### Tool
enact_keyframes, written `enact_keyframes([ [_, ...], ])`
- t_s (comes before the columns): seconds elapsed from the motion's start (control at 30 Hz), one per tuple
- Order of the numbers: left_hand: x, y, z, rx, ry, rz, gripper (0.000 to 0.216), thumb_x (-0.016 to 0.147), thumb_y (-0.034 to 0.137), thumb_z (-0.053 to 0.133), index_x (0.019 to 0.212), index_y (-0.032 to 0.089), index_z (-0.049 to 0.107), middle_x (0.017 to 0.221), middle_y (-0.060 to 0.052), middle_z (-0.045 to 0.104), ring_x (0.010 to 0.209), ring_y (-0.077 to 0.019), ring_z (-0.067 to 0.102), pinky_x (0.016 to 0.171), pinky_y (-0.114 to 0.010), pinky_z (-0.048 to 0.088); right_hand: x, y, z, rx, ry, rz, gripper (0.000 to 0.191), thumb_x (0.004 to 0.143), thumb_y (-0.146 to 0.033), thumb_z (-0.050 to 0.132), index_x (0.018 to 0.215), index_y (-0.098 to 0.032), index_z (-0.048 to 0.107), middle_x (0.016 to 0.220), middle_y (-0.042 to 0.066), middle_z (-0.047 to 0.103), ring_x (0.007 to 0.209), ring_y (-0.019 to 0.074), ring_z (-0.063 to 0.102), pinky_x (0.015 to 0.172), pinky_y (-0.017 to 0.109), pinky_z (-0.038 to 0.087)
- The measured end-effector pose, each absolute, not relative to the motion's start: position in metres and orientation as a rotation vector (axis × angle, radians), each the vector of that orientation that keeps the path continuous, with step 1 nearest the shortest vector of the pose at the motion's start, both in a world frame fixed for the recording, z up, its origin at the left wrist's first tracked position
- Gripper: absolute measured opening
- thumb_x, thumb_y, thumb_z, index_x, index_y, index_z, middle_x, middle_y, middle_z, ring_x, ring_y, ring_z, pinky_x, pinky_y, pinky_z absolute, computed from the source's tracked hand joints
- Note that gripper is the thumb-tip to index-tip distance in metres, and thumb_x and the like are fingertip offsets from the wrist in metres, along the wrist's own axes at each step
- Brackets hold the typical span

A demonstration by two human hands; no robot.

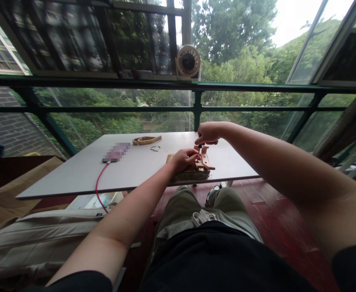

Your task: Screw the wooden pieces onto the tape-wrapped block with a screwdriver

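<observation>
My right hand point(210, 132) is closed round the dark handle of a screwdriver point(200, 146), which points down at some light wooden pieces point(206, 162). My left hand point(185, 158) reaches in from the left, its fingers pinched together close to the screwdriver's lower end; what lies between the fingertips is too small to make out. The wooden pieces, one of them curved with small dark holes, rest on a brownish block point(190, 175) at the table's front edge. Part of the block is covered by my left hand and wrist.
On the white table point(74, 170) lie a curved wooden piece point(146, 140), several small screws point(155, 148) and a blurred-out phone point(116, 153) with a red cable point(97, 182). A small fan point(188, 61) stands on the sill behind a green railing point(119, 108). A cardboard box point(16, 178) and a beige bag point(40, 239) are at left.
</observation>
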State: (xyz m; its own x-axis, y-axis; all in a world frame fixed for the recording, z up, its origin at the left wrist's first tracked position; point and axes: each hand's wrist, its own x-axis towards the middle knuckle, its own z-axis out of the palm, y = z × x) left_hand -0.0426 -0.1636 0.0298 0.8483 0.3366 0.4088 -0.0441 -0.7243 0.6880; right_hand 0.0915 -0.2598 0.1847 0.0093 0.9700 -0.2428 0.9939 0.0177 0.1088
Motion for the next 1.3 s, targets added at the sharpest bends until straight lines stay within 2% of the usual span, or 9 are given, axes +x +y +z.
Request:
enact_keyframes([
  [0.3,-0.042,-0.166,0.029,2.255,0.216,0.71,0.034,0.089,0.044,0.051,0.093,0.015,0.069,0.088,-0.005,0.072,0.079,-0.0167,0.065,0.076,-0.027,0.051,0.094,-0.26,0.181,2.071,2.053,-0.13,0.054,0.088,-0.051,0.046,0.065,-0.007,0.067,0.058,0.008,0.065,0.051,0.0127,0.057,0.073,0.031,0.041],
  [0.37,-0.043,-0.167,0.031,2.272,0.23,0.707,0.035,0.088,0.045,0.052,0.091,0.015,0.07,0.087,-0.005,0.072,0.079,-0.0168,0.064,0.075,-0.027,0.051,0.095,-0.26,0.181,2.091,2.078,-0.175,0.048,0.087,-0.05,0.05,0.077,-0.007,0.07,0.062,0.007,0.067,0.053,0.0133,0.059,0.069,0.029,0.042],
  [0.43,-0.044,-0.167,0.032,2.281,0.23,0.708,0.035,0.088,0.046,0.052,0.09,0.015,0.07,0.087,-0.005,0.072,0.079,-0.017,0.064,0.076,-0.027,0.05,0.098,-0.26,0.182,2.089,2.137,-0.239,0.043,0.081,-0.049,0.061,0.099,-0.009,0.068,0.07,0.006,0.07,0.057,0.0137,0.061,0.064,0.027,0.043],
  [0.53,-0.044,-0.166,0.032,2.277,0.222,0.713,0.036,0.088,0.046,0.051,0.089,0.016,0.07,0.087,-0.005,0.072,0.08,-0.0172,0.064,0.076,-0.027,0.05,0.101,-0.26,0.185,2.052,2.24,-0.245,0.048,0.073,-0.034,0.074,0.115,-0.016,0.062,0.082,0.004,0.072,0.065,0.0136,0.064,0.061,0.024,0.042],
  [0.63,-0.044,-0.166,0.032,2.287,0.241,0.702,0.036,0.088,0.046,0.051,0.09,0.016,0.07,0.087,-0.005,0.072,0.079,-0.0171,0.064,0.075,-0.027,0.05,0.1,-0.26,0.187,1.992,2.252,-0.194,0.03,0.074,-0.023,0.069,0.103,-0.017,0.066,0.084,0.003,0.072,0.068,0.0132,0.064,0.062,0.024,0.041],
  [0.73,-0.044,-0.166,0.032,2.306,0.249,0.687,0.036,0.089,0.046,0.05,0.091,0.016,0.07,0.088,-0.005,0.072,0.079,-0.017,0.064,0.074,-0.027,0.05,0.095,-0.261,0.189,1.964,2.191,-0.179,0.022,0.077,-0.022,0.063,0.097,-0.014,0.069,0.074,0.003,0.071,0.065,0.0136,0.062,0.063,0.026,0.04],
  [0.9,-0.042,-0.165,0.03,2.343,0.26,0.684,0.036,0.089,0.045,0.049,0.093,0.016,0.07,0.088,-0.005,0.072,0.078,-0.0171,0.064,0.074,-0.027,0.05,0.091,-0.258,0.188,1.979,2.102,-0.162,0.029,0.081,-0.032,0.059,0.093,-0.009,0.07,0.068,0.005,0.07,0.06,0.014,0.061,0.065,0.028,0.04],
  [1.1,-0.042,-0.165,0.029,2.329,0.246,0.675,0.034,0.09,0.043,0.048,0.094,0.017,0.071,0.089,-0.005,0.072,0.08,-0.0173,0.065,0.075,-0.027,0.05,0.092,-0.254,0.187,1.958,2.055,-0.13,0.037,0.083,-0.039,0.053,0.072,-0.008,0.069,0.061,0.007,0.067,0.054,0.014,0.058,0.067,0.03,0.04],
  [1.3,-0.043,-0.165,0.03,2.326,0.244,0.647,0.034,0.088,0.042,0.05,0.096,0.017,0.072,0.092,-0.005,0.073,0.083,-0.0182,0.066,0.077,-0.027,0.05,0.087,-0.255,0.19,1.977,1.994,-0.127,0.043,0.084,-0.044,0.056,0.067,-0.007,0.069,0.059,0.008,0.065,0.055,0.0146,0.058,0.072,0.032,0.041],
])
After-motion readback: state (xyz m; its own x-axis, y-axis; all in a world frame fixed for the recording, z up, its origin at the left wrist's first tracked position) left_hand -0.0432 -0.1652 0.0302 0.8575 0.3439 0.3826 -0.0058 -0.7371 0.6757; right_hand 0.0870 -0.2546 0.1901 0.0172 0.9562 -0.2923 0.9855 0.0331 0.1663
